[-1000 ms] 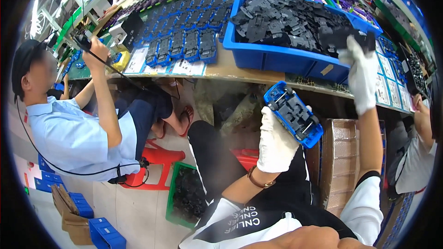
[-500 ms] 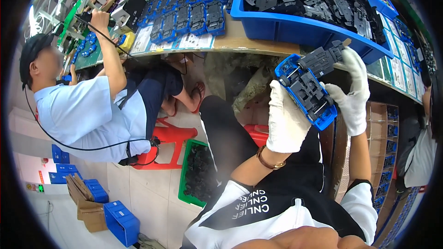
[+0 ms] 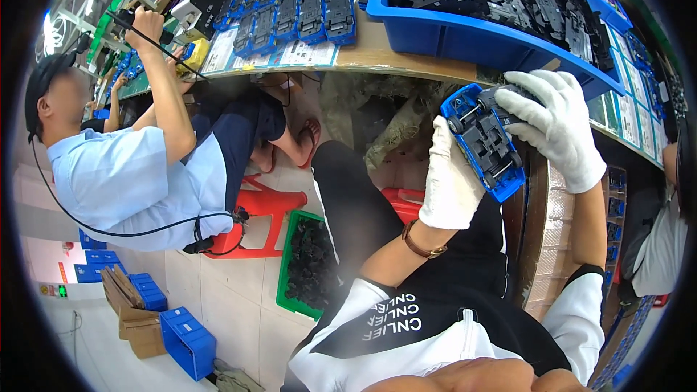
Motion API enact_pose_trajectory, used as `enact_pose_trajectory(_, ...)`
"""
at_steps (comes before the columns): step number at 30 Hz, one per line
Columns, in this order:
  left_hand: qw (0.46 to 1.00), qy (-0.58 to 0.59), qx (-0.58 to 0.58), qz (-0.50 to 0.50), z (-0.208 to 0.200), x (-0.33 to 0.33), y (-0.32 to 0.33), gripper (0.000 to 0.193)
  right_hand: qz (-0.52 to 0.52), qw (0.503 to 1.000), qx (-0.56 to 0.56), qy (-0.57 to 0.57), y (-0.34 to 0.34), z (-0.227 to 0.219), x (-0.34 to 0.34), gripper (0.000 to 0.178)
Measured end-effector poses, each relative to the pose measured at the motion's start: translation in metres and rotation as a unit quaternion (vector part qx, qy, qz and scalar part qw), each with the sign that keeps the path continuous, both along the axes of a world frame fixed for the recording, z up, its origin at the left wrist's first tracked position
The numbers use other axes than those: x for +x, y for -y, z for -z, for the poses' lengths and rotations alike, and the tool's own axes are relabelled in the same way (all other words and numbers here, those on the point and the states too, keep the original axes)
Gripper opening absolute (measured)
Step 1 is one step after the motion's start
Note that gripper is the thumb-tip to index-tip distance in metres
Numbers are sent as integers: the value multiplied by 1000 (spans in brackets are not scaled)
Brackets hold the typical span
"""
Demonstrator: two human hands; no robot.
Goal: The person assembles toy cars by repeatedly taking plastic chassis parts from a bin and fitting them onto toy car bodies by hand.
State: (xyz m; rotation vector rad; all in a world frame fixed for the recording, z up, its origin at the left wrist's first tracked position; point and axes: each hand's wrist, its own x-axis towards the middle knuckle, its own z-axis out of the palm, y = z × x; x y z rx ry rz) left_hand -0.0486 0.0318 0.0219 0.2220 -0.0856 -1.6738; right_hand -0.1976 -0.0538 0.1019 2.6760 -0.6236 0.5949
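Note:
A blue toy car [image 3: 485, 147] lies upside down in my left hand [image 3: 451, 187], its black underside, axles and wheels facing up. The white-gloved fingers are wrapped round its left side. My right hand [image 3: 557, 125], also gloved, holds a black toy-car base plate [image 3: 493, 95] at the car's far end. Its fingers lie over most of the plate, so I cannot tell how far the plate touches the car.
On the bench, a blue bin [image 3: 450, 38] is heaped with black base plates. Rows of blue toy cars [image 3: 311, 16] stand left of it. A green crate [image 3: 282, 287] of black parts sits on the floor. A co-worker [image 3: 123, 167] sits at left on a red stool [image 3: 272, 212].
My right hand has moved from the base plate's far end to over it, covering most of it. The plate is now closer to the car. The car has shifted slightly.

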Motion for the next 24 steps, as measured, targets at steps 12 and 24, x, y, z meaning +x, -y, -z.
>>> enact_pose_trajectory(12,990,77,-48,-108,14,-6,5,72,143,904,169,365,-88,57,42,39)
enact_pose_trajectory(24,993,41,-41,-103,31,-7,-2,53,174,924,108,323,-88,70,67,39)
